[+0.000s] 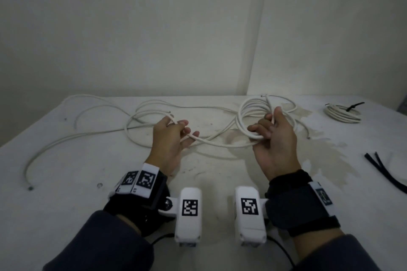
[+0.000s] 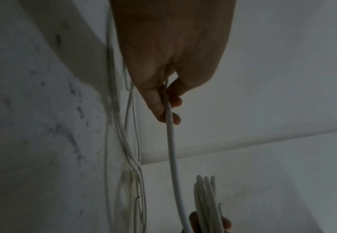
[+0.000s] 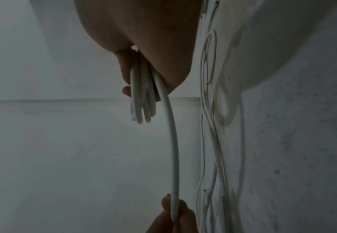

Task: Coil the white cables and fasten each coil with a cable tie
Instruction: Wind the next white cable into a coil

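My right hand (image 1: 267,132) grips a bundle of white cable loops, the coil (image 1: 248,114), raised above the table; its fingers curl round the loops (image 3: 141,94). From the coil one strand of the same white cable (image 1: 220,142) runs left to my left hand (image 1: 182,134), which holds it between thumb and fingers (image 2: 168,110). In the right wrist view that strand (image 3: 172,149) arcs down to the left hand's fingers (image 3: 167,205). Loose white cable (image 1: 88,132) sprawls over the left and middle of the table.
A finished white coil (image 1: 343,113) bound with a black cable tie (image 1: 354,105) lies at the back right. Spare black cable ties (image 1: 383,171) lie at the right edge. The white table (image 1: 66,182) is stained and meets walls behind.
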Available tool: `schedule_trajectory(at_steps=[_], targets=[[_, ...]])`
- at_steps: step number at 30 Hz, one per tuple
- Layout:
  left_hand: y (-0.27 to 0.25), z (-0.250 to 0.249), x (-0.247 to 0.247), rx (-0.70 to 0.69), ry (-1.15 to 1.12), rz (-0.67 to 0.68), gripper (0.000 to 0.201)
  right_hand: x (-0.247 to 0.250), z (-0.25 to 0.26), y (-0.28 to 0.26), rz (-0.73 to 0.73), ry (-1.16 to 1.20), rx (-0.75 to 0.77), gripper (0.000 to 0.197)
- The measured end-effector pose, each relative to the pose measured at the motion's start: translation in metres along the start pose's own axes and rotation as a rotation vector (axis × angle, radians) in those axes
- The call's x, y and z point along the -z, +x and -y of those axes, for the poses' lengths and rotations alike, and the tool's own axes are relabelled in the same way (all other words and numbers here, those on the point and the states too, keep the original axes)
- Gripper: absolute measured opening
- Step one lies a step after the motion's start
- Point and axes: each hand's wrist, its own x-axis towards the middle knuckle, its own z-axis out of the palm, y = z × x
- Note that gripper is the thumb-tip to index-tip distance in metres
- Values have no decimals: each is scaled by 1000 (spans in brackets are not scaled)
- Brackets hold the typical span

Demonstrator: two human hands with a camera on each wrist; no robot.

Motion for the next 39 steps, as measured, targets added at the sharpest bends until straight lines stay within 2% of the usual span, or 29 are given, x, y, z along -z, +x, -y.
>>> schedule_trajectory(at_steps=[4,8,12,15,20,23,30,32,36,39], targets=[[-8,1,-6,56,272,198,25,3,4,6,-23,124,18,38],[-12,2,-6,99,365,333,28,9,7,11,1,244,-22,35],[-11,-5,-5,-21,250,279,29,12,5,15,0,36,-74,35],[-8,-11,0,-99,145,238,30,12,-4,13,52,-190,-221,36],[-11,-19,1,-137,48,267,31,5,-6,3,175,-329,-465,35],[-13,-19,-2,-127,33,291,27,2,-5,-2,226,-398,-519,35],[-11,-15,-1,-200,311,314,31,-2,-8,-7,307,-620,-503,37],[-13,-14,-2,-166,383,359,35,-4,-10,-9,337,-706,-484,38],[-21,-8,-6,-34,493,533,35,-9,-13,-18,402,-910,-402,37],[-21,-5,-7,34,433,598,36,-12,-14,-23,413,-966,-340,36]])
